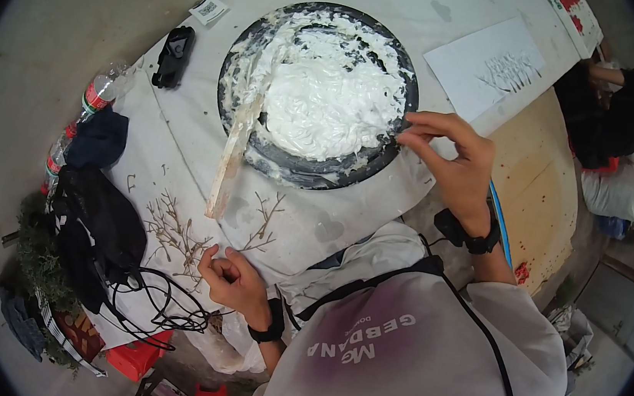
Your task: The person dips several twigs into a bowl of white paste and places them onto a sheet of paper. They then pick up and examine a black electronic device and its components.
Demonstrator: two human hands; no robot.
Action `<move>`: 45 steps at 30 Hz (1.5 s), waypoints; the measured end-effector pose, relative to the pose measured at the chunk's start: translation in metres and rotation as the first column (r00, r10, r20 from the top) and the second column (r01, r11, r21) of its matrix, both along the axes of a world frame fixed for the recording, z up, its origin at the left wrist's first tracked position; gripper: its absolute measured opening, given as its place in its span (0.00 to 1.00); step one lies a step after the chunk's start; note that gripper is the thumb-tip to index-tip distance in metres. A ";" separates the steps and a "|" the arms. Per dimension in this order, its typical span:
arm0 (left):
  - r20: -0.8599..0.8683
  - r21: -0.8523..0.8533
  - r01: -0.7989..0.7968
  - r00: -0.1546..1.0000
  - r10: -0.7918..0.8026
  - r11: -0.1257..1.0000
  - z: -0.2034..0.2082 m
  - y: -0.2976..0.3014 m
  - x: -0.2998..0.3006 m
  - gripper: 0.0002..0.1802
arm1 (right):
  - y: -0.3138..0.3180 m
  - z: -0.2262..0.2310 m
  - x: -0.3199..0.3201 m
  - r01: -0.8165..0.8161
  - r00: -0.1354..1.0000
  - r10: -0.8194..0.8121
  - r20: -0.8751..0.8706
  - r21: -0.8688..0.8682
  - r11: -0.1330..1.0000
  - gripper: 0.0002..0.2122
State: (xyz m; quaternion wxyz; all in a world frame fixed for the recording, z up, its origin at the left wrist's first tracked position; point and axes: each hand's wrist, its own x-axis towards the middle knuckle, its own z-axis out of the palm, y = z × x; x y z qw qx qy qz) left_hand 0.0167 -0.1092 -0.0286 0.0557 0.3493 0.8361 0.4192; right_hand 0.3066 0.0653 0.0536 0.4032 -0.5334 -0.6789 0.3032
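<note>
A round black pan [413, 92] holds thick white paste [336, 92], spread unevenly and smeared up its sides. At its right rim is my right hand [456, 158], thumb and index finger brought close in a pinch; anything between them is too small to make out. My left hand [236, 286] hovers at the near table edge, fingers loosely curled, thumb and index tips apart, nothing visible in them. Beside it lie bare brown twigs [174, 233], with another branched twig [262, 219] just beyond. A paste-smeared wooden stick [232, 158] leans over the pan's left near rim.
White sheet [488, 73] at the right bears several whitish twigs [512, 72]. To the left are a black case [174, 57], plastic bottles [100, 92], a black bag [97, 229] and tangled cables [158, 309]. Another person's dark sleeve [627, 115] shows at far right.
</note>
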 end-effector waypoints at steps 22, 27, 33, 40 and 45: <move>-0.022 -0.001 0.010 1.000 -0.011 1.000 -0.001 0.000 0.000 0.09 | 0.006 -0.017 0.005 0.160 0.973 -0.173 -0.150 -0.092 0.983 0.15; -0.039 -0.018 0.021 0.999 -0.022 1.000 -0.002 -0.001 0.000 0.08 | 0.007 -0.024 0.007 0.203 0.969 -0.201 -0.142 0.001 0.979 0.15; -0.040 -0.018 0.021 0.999 -0.022 1.000 0.000 0.000 0.000 0.08 | 0.001 -0.025 0.014 0.207 0.976 -0.205 -0.070 0.020 0.978 0.13; -0.077 0.005 0.035 0.996 -0.034 0.999 -0.003 0.001 -0.001 0.08 | 0.003 -0.006 0.015 0.191 0.965 -0.202 -0.170 -0.080 0.978 0.14; -0.060 -0.014 0.027 0.998 -0.028 1.000 -0.001 0.001 0.001 0.08 | 0.010 -0.012 0.025 0.175 0.903 -0.233 -0.361 -0.186 0.967 0.13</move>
